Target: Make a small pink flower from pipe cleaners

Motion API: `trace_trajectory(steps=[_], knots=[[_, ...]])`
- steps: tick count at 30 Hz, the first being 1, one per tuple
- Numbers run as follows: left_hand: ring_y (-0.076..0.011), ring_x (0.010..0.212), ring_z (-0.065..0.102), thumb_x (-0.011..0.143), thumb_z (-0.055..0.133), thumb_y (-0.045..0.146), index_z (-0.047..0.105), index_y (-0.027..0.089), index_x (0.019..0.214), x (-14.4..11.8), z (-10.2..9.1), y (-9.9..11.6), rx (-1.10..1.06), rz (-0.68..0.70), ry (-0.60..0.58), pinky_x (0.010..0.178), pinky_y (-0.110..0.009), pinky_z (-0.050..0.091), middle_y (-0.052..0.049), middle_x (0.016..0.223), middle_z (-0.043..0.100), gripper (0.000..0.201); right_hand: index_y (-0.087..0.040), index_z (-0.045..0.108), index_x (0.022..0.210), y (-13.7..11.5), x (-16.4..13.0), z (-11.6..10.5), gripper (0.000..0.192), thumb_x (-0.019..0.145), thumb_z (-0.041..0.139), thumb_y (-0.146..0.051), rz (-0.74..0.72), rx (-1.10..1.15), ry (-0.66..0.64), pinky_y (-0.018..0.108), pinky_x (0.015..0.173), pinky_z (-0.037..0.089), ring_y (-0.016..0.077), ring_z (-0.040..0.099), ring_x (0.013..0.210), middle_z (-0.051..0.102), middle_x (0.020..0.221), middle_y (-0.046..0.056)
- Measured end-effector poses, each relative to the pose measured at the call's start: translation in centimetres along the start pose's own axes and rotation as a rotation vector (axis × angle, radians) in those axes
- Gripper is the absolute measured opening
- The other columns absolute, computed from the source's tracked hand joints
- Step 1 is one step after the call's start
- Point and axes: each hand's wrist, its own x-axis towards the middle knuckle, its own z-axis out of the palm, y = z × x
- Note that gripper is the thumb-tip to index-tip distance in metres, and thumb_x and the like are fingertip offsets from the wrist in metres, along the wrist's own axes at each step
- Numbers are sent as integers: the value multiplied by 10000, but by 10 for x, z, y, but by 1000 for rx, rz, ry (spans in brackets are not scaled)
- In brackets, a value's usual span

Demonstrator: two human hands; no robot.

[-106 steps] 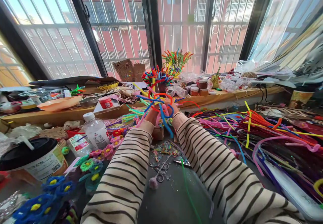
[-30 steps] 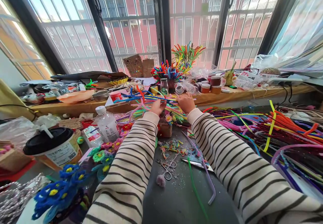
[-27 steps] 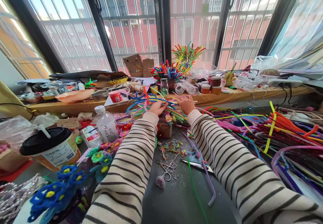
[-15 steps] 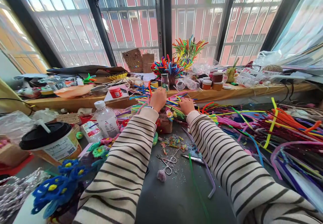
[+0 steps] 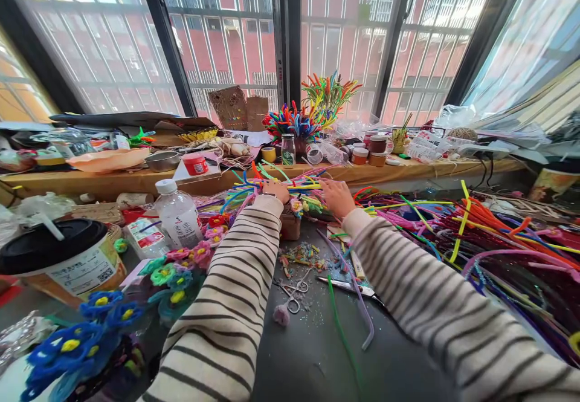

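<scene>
Containers: a paper cup (image 5: 58, 263) with a black lid and a straw stands near the left edge of the tabletop (image 5: 312, 353). A clear plastic bottle (image 5: 179, 213) with a white cap stands upright behind it, toward the middle; its contents cannot be told. On the wooden ledge (image 5: 136, 179) along the far edge sit a metal bowl (image 5: 162, 161), a red-lidded tub (image 5: 196, 164), a small glass jar (image 5: 287, 150) and 3 brown jars (image 5: 369, 148). A vase (image 5: 294, 125) there holds a bunch of bent multicolored stems.

Work item: a loose bundle of pipe cleaners (image 5: 272, 189) lies at the far middle of the tabletop, just before the ledge. The stems are thin, fuzzy and mostly straight, in blue, green, yellow, pink and orange, fanned out sideways.

Left hand (image 5: 275, 190): resting on the bundle, fingers curled over the stems; whether the grip is closed on any stem cannot be told.

Right hand (image 5: 336, 196): flat on the bundle, fingers spread, grip open.

Small scissors (image 5: 292, 296) and cut scraps (image 5: 303, 256) lie between the 2 striped sleeves. A large pile of pipe cleaners (image 5: 489, 233) covers the right side.
</scene>
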Motion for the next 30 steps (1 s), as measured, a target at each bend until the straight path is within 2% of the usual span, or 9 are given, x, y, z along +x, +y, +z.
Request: trace_trajectory(steps=[3, 5, 7, 8, 11, 15, 20, 26, 30], knots=[[-300, 1130, 202, 747, 363, 219, 395, 170, 1100, -8, -7, 7, -2, -15, 71, 854, -545, 144, -107, 1207, 351, 358, -132, 419, 1080, 17, -47, -31, 383, 784, 323, -355, -46, 77, -3, 311, 795, 301, 202, 412, 950, 482, 1033, 124], [-296, 1145, 168, 742, 353, 232, 359, 199, 1131, -12, -15, 12, -16, 12, 105, 854, -556, 114, -86, 1231, 330, 391, -140, 562, 846, 23, -86, -48, 443, 765, 274, -467, -35, 84, -273, 284, 636, 376, 197, 523, 741, 576, 792, 111], [-291, 1143, 176, 738, 344, 231, 378, 204, 1118, -17, -25, 19, -47, 54, 169, 854, -557, 102, -83, 1222, 347, 383, -155, 595, 664, 16, -125, -57, 538, 703, 263, -576, -56, 68, -569, 288, 508, 380, 216, 553, 585, 589, 619, 103], [-289, 1137, 191, 735, 345, 230, 388, 206, 1109, -21, -30, 24, -60, 74, 194, 854, -554, 103, -81, 1220, 352, 378, -154, 597, 635, 7, -144, -58, 548, 673, 285, -603, -81, 73, -649, 292, 480, 377, 234, 560, 569, 593, 601, 110], [-284, 1117, 232, 723, 368, 249, 406, 203, 1092, -37, -44, 38, -68, 142, 232, 862, -530, 128, -88, 1204, 369, 373, -153, 594, 721, -31, -191, -50, 467, 640, 400, -570, -147, 136, -701, 294, 462, 386, 268, 579, 615, 617, 675, 119], [-284, 1078, 298, 706, 405, 274, 431, 163, 1064, -77, -52, 52, -34, 188, 195, 848, -468, 227, -126, 1166, 400, 376, -157, 545, 837, -73, -223, -33, 203, 738, 409, -271, -134, 169, -641, 260, 449, 387, 227, 590, 622, 622, 726, 90], [-281, 1078, 307, 681, 448, 294, 419, 145, 1066, -137, -40, 54, -12, 183, 143, 843, -427, 266, -142, 1172, 388, 415, -160, 531, 776, -69, -223, -26, 170, 729, 369, -146, -142, 189, -514, 227, 435, 363, 181, 588, 598, 616, 697, 67], [-244, 1025, 392, 704, 414, 261, 430, 172, 1052, -203, -10, 68, -70, 229, -2, 799, -382, 332, -128, 1139, 430, 360, -142, 477, 843, -29, -158, -24, 226, 798, 280, -242, 99, 168, -324, 236, 549, 372, 171, 574, 700, 601, 754, 82], [-261, 999, 418, 694, 425, 255, 432, 151, 1057, -233, 10, 82, -125, 258, -117, 760, -391, 369, -148, 1114, 450, 378, -78, 470, 921, -29, -129, -12, 315, 751, 387, -328, 226, 141, -492, 307, 610, 387, 242, 541, 827, 562, 897, 179]])
